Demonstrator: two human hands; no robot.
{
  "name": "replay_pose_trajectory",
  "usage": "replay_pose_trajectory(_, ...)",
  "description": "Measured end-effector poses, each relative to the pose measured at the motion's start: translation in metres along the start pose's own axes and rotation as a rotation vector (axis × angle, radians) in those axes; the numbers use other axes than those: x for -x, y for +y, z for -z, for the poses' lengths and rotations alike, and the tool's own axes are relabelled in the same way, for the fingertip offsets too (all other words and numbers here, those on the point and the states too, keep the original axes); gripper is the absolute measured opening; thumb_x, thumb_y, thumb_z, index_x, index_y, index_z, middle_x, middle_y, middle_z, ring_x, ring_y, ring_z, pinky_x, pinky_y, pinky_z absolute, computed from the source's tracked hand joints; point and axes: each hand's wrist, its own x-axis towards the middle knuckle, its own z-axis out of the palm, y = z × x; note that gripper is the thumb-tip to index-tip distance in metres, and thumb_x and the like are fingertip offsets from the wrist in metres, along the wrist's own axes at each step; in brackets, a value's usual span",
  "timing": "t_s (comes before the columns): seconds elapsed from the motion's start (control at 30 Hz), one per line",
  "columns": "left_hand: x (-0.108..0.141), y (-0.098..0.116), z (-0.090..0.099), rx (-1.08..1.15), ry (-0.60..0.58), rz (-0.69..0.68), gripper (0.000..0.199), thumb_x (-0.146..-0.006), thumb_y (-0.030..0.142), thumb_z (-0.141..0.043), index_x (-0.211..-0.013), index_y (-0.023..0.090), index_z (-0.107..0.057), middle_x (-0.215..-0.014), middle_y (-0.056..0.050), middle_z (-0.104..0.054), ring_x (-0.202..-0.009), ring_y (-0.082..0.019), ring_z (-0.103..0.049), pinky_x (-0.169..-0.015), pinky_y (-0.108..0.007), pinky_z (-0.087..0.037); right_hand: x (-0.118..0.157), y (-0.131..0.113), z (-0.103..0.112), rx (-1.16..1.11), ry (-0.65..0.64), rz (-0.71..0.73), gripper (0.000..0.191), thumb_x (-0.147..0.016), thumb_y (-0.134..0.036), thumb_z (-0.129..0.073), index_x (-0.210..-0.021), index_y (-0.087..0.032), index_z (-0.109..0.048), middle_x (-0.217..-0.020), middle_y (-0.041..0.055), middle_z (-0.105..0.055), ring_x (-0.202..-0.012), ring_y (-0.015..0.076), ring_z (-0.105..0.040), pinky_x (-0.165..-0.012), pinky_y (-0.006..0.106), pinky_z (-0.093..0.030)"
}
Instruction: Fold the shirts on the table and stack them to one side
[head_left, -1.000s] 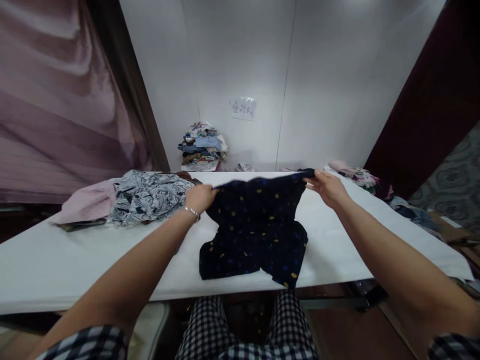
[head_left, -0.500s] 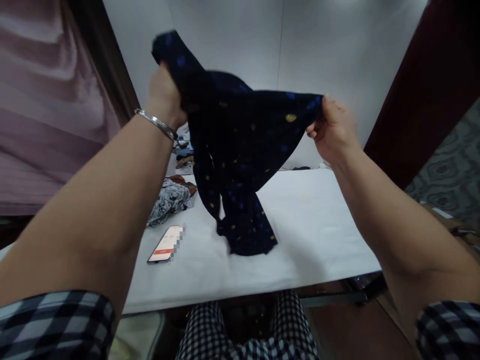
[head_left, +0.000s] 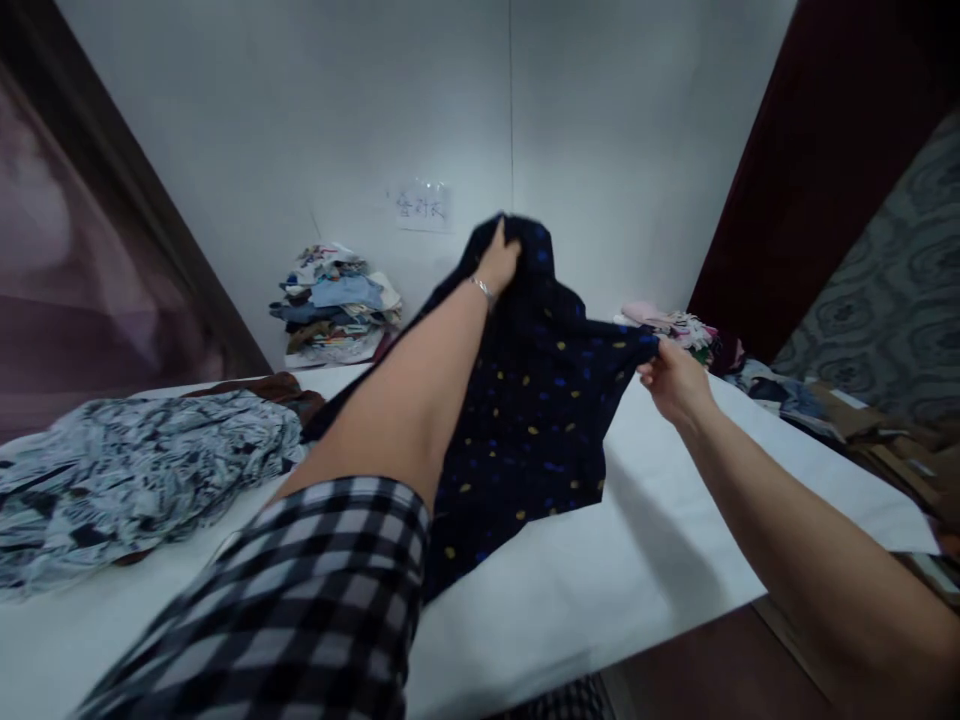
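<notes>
A dark navy garment (head_left: 525, 420) with small yellow and blue spots hangs spread between my hands, its lower part over the white table. My left hand (head_left: 501, 262), with a silver bangle at the wrist, is at the upper part of the cloth and grips it; some of its fingers are hidden. At the right, my right hand (head_left: 676, 378) pinches a corner of the garment and pulls it out taut. The left arm covers part of the cloth's left side, so I cannot tell its full shape.
On the left of the white table (head_left: 600, 600) lies a heap of black-and-white patterned cloth (head_left: 165, 460), with brown cloth (head_left: 277, 388) behind. A pile of folded clothes (head_left: 337, 305) stands at the back left. More clothes (head_left: 675, 330) lie at the back right, near cardboard (head_left: 847, 410).
The garment has come down and spread wider over the table. My left hand has moved rightward and farther forward; the right still holds its corner, lower now. The view has turned left.
</notes>
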Motion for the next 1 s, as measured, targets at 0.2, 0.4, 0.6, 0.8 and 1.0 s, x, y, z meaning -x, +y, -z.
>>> replay_pose_trajectory(0.2,0.08,-0.07,-0.072,-0.029,-0.286,0.303,0.073,-0.083,0.037,-0.053,-0.146,0.008,-0.029,-0.149,-0.019,-0.036,-0.136,-0.024,-0.037,-0.11,-0.034,-0.029,0.005,0.069,0.1,0.508,0.157,-0.395,0.013,-0.078,-0.021,-0.063,-0.088,-0.017,-0.057,-0.073,0.0048,-0.067,-0.054,0.0142,-0.063,-0.048,0.022,-0.041)
replay_pose_trajectory(0.4,0.198,-0.11,-0.001,-0.215,-0.34,0.256,0.046,-0.082,0.042,-0.049,-0.117,0.016,-0.062,-0.127,-0.009,-0.062,-0.116,-0.022,-0.056,-0.104,-0.033,-0.038,0.05,0.088,0.117,0.741,-0.038,-0.442,0.04,-0.078,-0.026,-0.061,-0.117,-0.018,-0.056,-0.099,0.0088,-0.069,-0.061,0.0122,-0.062,-0.05,0.022,-0.043)
replay_pose_trajectory(0.6,0.367,-0.084,0.046,-0.422,-0.452,0.313,0.037,-0.085,0.048,-0.047,-0.108,0.025,-0.066,-0.118,-0.004,-0.065,-0.11,-0.021,-0.058,-0.1,-0.033,-0.041,0.126,0.111,0.072,0.807,-0.521,-0.167,0.043,-0.077,-0.032,-0.056,-0.12,-0.023,-0.06,-0.096,0.0053,-0.068,-0.066,0.0162,-0.062,-0.059,0.03,-0.051)
replay_pose_trajectory(0.8,0.438,-0.067,0.037,-0.673,-0.566,0.343,0.038,-0.079,0.042,-0.057,-0.111,0.023,-0.064,-0.119,-0.01,-0.061,-0.111,-0.028,-0.055,-0.092,-0.04,-0.043,0.172,0.126,0.016,1.216,-0.915,0.193,0.058,-0.079,-0.018,-0.052,-0.136,-0.029,-0.049,-0.144,0.0078,-0.044,-0.103,0.0216,-0.061,-0.09,0.036,-0.047)
replay_pose_trajectory(1.0,0.412,-0.042,0.022,-0.507,-0.425,0.41,0.023,-0.089,0.032,-0.042,-0.087,0.02,-0.062,-0.092,-0.006,-0.068,-0.087,-0.021,-0.061,-0.076,-0.032,-0.046,0.167,0.134,-0.002,1.247,-0.82,0.262,0.033,-0.082,-0.018,-0.048,-0.106,-0.02,-0.07,-0.105,0.0085,-0.065,-0.092,0.0201,-0.063,-0.085,0.033,-0.047)
